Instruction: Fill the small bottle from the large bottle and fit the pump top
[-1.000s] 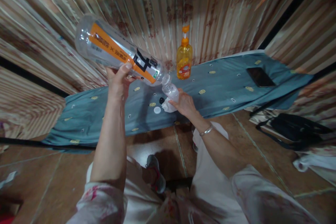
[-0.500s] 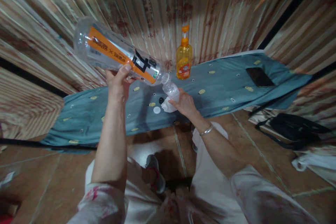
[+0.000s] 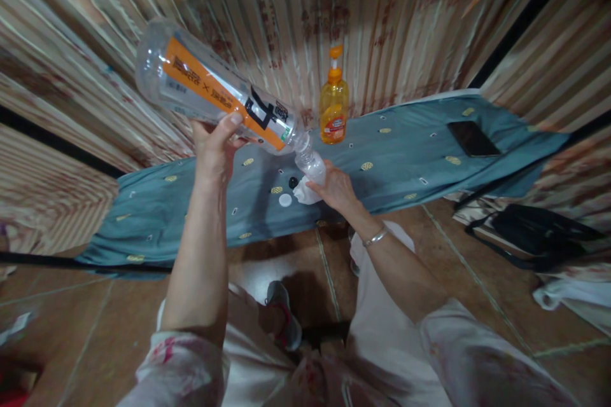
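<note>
My left hand (image 3: 217,146) grips a large clear plastic bottle (image 3: 191,108) with an orange label, tilted so its neck points down to the right. That neck meets the mouth of a small clear bottle (image 3: 312,165), which my right hand (image 3: 337,187) holds closed around its body. Whether the two mouths touch or merely overlap I cannot tell. A crumpled white tissue (image 3: 305,192) lies just under my right fingers. Beside it on the blue-green cloth (image 3: 258,219) are a white cap (image 3: 285,200) and a small black cap (image 3: 293,182).
Behind my right hand stands a yellow pump bottle (image 3: 333,108) with an orange top. A dark phone (image 3: 472,138) lies toward the cloth's right end. Striped curtains (image 3: 382,25) hang behind the table. A black bag (image 3: 534,235) sits at the lower right.
The large bottle's base has risen slightly, tilting it a little more steeply. My right hand and the small bottle stay nearly where they were.
</note>
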A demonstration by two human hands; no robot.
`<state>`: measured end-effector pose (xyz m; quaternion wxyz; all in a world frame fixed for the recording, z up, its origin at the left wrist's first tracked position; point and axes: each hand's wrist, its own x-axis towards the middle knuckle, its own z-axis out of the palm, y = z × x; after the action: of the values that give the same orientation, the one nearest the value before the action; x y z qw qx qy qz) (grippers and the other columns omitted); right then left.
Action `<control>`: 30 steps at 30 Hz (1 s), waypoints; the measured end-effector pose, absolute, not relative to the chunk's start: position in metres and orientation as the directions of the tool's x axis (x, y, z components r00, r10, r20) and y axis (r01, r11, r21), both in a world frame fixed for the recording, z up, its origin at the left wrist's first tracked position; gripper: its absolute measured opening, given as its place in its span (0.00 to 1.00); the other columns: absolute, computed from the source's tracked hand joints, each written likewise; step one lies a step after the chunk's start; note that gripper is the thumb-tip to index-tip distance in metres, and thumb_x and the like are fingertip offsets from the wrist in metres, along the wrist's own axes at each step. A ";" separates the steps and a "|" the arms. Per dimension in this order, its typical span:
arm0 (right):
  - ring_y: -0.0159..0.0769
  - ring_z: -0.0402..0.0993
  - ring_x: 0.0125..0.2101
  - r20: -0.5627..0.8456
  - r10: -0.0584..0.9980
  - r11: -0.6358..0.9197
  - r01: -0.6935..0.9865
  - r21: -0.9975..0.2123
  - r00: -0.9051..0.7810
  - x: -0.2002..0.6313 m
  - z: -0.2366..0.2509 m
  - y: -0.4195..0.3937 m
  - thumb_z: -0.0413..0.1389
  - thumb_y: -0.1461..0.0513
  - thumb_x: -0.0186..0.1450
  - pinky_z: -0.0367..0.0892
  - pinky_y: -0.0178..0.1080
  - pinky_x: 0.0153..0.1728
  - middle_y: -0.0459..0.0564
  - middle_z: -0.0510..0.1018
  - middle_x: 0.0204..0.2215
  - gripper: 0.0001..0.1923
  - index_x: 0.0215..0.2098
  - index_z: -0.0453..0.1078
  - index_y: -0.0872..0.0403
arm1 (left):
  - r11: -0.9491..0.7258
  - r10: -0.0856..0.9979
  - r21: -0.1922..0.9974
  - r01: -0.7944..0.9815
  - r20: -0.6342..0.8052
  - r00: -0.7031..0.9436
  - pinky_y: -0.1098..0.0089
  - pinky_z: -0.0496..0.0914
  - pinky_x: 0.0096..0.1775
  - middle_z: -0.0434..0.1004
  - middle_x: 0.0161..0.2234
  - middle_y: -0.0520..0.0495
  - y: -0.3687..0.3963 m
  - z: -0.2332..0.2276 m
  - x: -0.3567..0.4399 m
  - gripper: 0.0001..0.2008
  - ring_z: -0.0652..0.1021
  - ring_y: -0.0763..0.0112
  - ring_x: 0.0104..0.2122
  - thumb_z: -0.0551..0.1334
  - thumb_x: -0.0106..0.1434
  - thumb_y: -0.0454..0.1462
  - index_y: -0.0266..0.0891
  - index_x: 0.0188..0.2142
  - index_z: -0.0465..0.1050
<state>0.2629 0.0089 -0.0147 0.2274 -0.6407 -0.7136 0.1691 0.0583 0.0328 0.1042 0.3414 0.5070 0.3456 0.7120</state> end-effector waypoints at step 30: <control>0.50 0.80 0.52 0.131 0.988 0.139 0.823 -0.551 -0.079 0.264 -0.019 0.010 0.64 0.55 0.66 0.71 0.42 0.51 0.63 0.83 0.50 0.28 0.59 0.65 0.60 | -0.597 0.802 0.792 -0.131 0.581 -0.143 0.63 0.79 0.31 0.79 0.36 0.50 0.038 0.117 0.063 0.41 0.79 0.65 0.30 0.82 0.40 0.47 0.49 0.51 0.66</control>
<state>0.2640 0.0102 -0.0188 0.2430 -0.6335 -0.7145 0.1705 0.0627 0.0378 0.1167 0.3355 0.5621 0.2984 0.6945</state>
